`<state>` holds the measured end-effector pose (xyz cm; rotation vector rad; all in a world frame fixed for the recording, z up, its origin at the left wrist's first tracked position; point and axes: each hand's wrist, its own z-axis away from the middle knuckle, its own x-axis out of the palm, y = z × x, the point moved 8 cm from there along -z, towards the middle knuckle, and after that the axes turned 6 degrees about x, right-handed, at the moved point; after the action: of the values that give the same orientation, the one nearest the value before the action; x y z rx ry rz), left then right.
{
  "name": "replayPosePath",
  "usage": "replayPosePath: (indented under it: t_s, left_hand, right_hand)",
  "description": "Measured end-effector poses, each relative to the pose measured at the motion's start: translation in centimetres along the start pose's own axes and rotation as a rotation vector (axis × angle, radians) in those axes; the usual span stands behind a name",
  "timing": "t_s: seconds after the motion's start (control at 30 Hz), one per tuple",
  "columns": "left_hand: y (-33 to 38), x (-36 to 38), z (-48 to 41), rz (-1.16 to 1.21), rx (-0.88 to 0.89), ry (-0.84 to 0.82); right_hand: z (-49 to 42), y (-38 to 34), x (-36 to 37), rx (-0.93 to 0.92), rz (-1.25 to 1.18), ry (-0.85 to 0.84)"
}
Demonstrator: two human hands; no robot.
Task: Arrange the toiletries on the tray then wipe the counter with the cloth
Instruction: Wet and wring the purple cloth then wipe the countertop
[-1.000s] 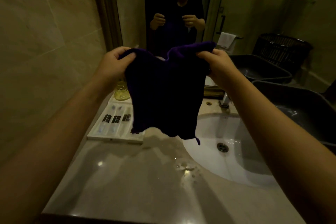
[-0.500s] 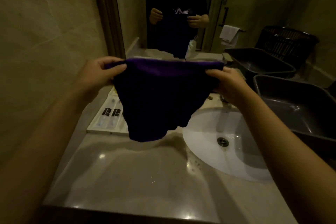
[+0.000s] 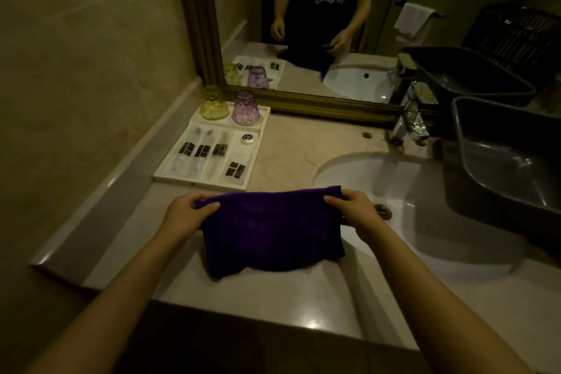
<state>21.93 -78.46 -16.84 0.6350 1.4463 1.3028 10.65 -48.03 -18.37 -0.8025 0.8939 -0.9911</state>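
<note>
Dark purple cloth (image 3: 273, 231) stretched wide between two bare hands, low over the front of a beige stone counter (image 3: 288, 146), just left of a white oval sink (image 3: 440, 191). Lower edge sagging onto or just above the counter; contact hard to tell. Left hand (image 3: 185, 212) at the top left corner, thumb on top, grip clamped on the fabric. Right hand (image 3: 355, 209) at the top right corner, grip likewise clamped on the fabric, near the sink rim. Behind the cloth, by the left wall, a white compartment tray (image 3: 194, 182) on the counter, apart from the cloth. At its back, a yellow glass tumbler (image 3: 213, 103) and a purple glass tumbler (image 3: 246, 109), side by side. In the long slots, three clear tubes with black labels (image 3: 202, 150); in the right slots, a small round tin (image 3: 247, 139) and a black-labelled sachet (image 3: 235, 168). Chrome faucet (image 3: 409, 118) behind the sink, dark plastic basin (image 3: 501, 167) at right, gold-framed mirror (image 3: 303, 24) at back.
</note>
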Motion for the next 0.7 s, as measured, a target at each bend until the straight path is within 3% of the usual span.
replayPosePath:
  t_s: [0.17, 0.3, 0.47, 0.57, 0.7]
  left_hand:
    - [-0.1, 1.1, -0.3, -0.287, 0.11, 0.195]
    - [-0.1, 4.7, 3.2, -0.541, 0.42, 0.058]
    - [-1.9, 7.2, 4.3, -0.697, 0.416, -0.03]
    - [-1.8, 7.3, 3.8, -0.733, 0.407, -0.051]
    - [-1.5, 7.2, 3.0, -0.717, 0.374, -0.114]
  right_hand:
    - [-2.3, 0.4, 0.5, 0.009, 0.343, 0.199]
    - [-0.9, 2.3, 0.1, 0.028, 0.716, 0.304]
    - [1.3, 3.9, 1.0, 0.081, 0.987, 0.268]
    - [2.1, 3.2, 1.4, 0.041, 1.037, 0.315]
    - [2.5, 4.0, 2.9, 0.122, 0.906, 0.154]
